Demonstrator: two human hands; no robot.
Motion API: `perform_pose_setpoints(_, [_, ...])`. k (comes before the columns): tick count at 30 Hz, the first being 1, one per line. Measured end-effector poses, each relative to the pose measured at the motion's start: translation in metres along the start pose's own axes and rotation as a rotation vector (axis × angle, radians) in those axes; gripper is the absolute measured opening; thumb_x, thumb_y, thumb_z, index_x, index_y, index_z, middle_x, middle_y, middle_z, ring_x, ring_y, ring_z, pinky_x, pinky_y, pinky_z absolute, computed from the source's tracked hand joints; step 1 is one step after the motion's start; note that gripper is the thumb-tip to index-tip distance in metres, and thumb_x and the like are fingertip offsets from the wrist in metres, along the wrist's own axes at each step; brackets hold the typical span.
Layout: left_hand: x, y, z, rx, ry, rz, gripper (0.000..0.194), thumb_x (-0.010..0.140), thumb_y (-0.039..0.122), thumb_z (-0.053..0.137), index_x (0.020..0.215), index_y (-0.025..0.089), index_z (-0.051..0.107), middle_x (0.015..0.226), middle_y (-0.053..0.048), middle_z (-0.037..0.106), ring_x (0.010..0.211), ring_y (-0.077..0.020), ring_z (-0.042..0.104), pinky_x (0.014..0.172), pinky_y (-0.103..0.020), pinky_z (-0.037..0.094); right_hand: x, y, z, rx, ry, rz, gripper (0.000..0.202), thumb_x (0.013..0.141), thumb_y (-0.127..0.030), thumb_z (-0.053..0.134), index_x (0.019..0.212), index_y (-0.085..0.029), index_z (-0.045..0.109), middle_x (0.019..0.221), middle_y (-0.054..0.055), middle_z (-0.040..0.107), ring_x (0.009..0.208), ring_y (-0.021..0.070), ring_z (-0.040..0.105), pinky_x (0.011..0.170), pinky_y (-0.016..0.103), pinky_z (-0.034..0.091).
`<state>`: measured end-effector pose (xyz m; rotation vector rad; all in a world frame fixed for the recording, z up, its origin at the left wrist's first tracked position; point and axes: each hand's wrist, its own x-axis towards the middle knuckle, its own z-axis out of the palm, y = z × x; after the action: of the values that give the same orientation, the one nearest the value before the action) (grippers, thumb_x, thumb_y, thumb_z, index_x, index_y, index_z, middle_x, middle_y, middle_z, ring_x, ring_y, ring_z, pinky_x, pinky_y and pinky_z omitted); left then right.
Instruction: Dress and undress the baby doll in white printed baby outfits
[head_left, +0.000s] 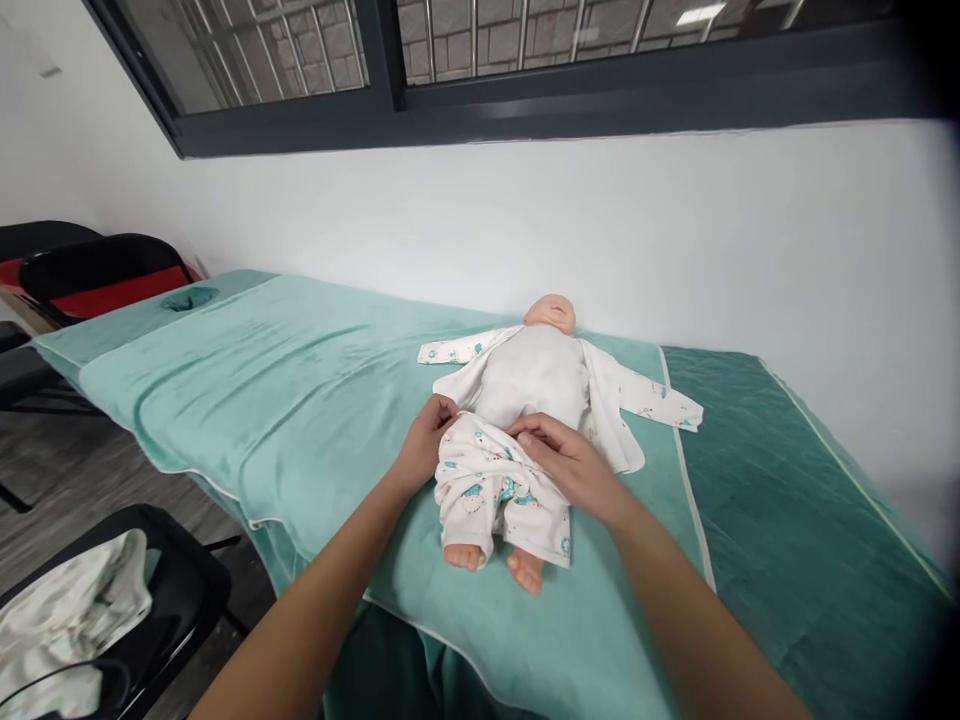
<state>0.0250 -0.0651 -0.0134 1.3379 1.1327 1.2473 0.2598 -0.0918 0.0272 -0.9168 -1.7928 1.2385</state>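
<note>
A baby doll lies on its back on a green-covered bed, head toward the wall and feet toward me. It wears printed white baby pants, with both bare feet showing below the cuffs. Its white cloth torso is exposed between the spread halves of an open printed jacket, whose sleeves stretch out to both sides. My left hand pinches the pants' waistband at the left hip. On the opposite side, my right hand has its fingers bent over the waistband; its fingertips are partly hidden.
The bed's light green cover extends left, with a darker green sheet on the right. A black chair at lower left holds a white cloth. Black and red chairs stand beyond. A white wall and barred window run behind.
</note>
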Motion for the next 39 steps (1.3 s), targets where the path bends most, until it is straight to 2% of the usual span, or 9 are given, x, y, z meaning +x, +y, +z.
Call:
perform_pose_setpoints(3, [0.016, -0.003, 0.002, 0.105, 0.066, 0.056, 0.019, 0.085, 0.036, 0.061, 0.089, 0.021, 0.05, 0.075, 0.003, 0.055, 0.068, -0.0121, 0.048, 0.062, -0.024, 0.037, 0.0, 0.004, -0.005, 0.079, 0.04, 0.04, 0.022, 0.091, -0.042, 0.061, 0.104, -0.025, 0.065, 0.094, 0.001, 0.066, 0.088, 0.0162, 0.06, 0.077, 0.029, 0.047])
perform_pose_setpoints(7, [0.024, -0.007, 0.002, 0.27, 0.051, 0.142, 0.019, 0.088, 0.039, 0.056, 0.091, 0.022, 0.05, 0.077, 0.003, 0.057, 0.071, -0.0138, 0.05, 0.067, -0.026, 0.039, -0.003, 0.007, -0.02, 0.141, 0.081, 0.092, 0.026, 0.085, -0.041, 0.07, 0.104, -0.024, 0.066, 0.1, 0.003, 0.069, 0.094, 0.0172, 0.063, 0.08, 0.029, 0.049])
perform_pose_setpoints(12, [0.018, -0.013, 0.003, 0.337, 0.074, 0.196, 0.017, 0.093, 0.04, 0.049, 0.095, 0.024, 0.047, 0.087, 0.001, 0.062, 0.079, -0.0153, 0.054, 0.075, -0.028, 0.041, -0.008, 0.015, -0.046, 0.111, 0.023, 0.213, 0.032, 0.08, -0.043, 0.073, 0.103, -0.022, 0.067, 0.085, 0.002, 0.069, 0.073, 0.0153, 0.061, 0.062, 0.027, 0.047])
perform_pose_setpoints(14, [0.017, -0.013, 0.003, 0.362, 0.075, 0.188, 0.017, 0.093, 0.04, 0.048, 0.095, 0.024, 0.046, 0.086, 0.001, 0.062, 0.079, -0.0156, 0.054, 0.075, -0.028, 0.041, -0.005, 0.021, -0.051, 0.09, 0.144, 0.196, 0.033, 0.077, -0.044, 0.075, 0.098, -0.021, 0.067, 0.081, 0.002, 0.067, 0.069, 0.0151, 0.059, 0.059, 0.027, 0.045])
perform_pose_setpoints(18, [0.021, -0.009, 0.003, 0.451, 0.103, 0.132, 0.016, 0.09, 0.039, 0.051, 0.091, 0.024, 0.046, 0.079, 0.001, 0.06, 0.076, -0.0168, 0.055, 0.072, -0.028, 0.04, 0.007, 0.037, -0.05, 0.11, 0.558, 0.087, 0.03, 0.073, -0.042, 0.077, 0.092, -0.022, 0.065, 0.077, 0.002, 0.067, 0.071, 0.0165, 0.059, 0.064, 0.029, 0.047])
perform_pose_setpoints(20, [0.022, -0.007, 0.004, 0.488, 0.107, 0.109, 0.016, 0.09, 0.039, 0.051, 0.09, 0.024, 0.046, 0.077, 0.002, 0.059, 0.073, -0.017, 0.054, 0.07, -0.028, 0.039, 0.012, 0.045, -0.047, 0.125, 0.622, 0.068, 0.03, 0.073, -0.041, 0.078, 0.091, -0.022, 0.065, 0.076, 0.002, 0.067, 0.071, 0.0167, 0.059, 0.065, 0.03, 0.047])
perform_pose_setpoints(29, [0.031, 0.004, 0.002, 0.513, 0.004, 0.159, 0.014, 0.09, 0.038, 0.049, 0.091, 0.023, 0.049, 0.081, 0.001, 0.059, 0.074, -0.0164, 0.055, 0.07, -0.028, 0.039, 0.007, 0.05, -0.045, 0.128, 0.467, 0.013, 0.028, 0.076, -0.041, 0.076, 0.095, -0.023, 0.066, 0.091, 0.002, 0.066, 0.086, 0.0167, 0.061, 0.08, 0.031, 0.049])
perform_pose_setpoints(34, [0.058, 0.005, 0.002, 0.374, -0.047, 0.168, 0.02, 0.089, 0.043, 0.053, 0.09, 0.023, 0.051, 0.086, 0.0, 0.063, 0.081, -0.0173, 0.058, 0.074, -0.028, 0.042, 0.004, 0.047, -0.054, 0.095, 0.321, 0.024, 0.037, 0.074, -0.039, 0.078, 0.106, -0.025, 0.066, 0.102, 0.004, 0.066, 0.093, 0.0182, 0.06, 0.083, 0.033, 0.05])
perform_pose_setpoints(39, [0.091, -0.002, 0.007, 0.276, -0.019, 0.204, 0.018, 0.085, 0.038, 0.057, 0.087, 0.022, 0.049, 0.088, -0.001, 0.063, 0.082, -0.0167, 0.058, 0.077, -0.029, 0.043, 0.004, 0.047, -0.055, 0.088, 0.314, 0.066, 0.034, 0.075, -0.04, 0.077, 0.104, -0.026, 0.066, 0.098, 0.003, 0.067, 0.084, 0.0172, 0.06, 0.072, 0.03, 0.049])
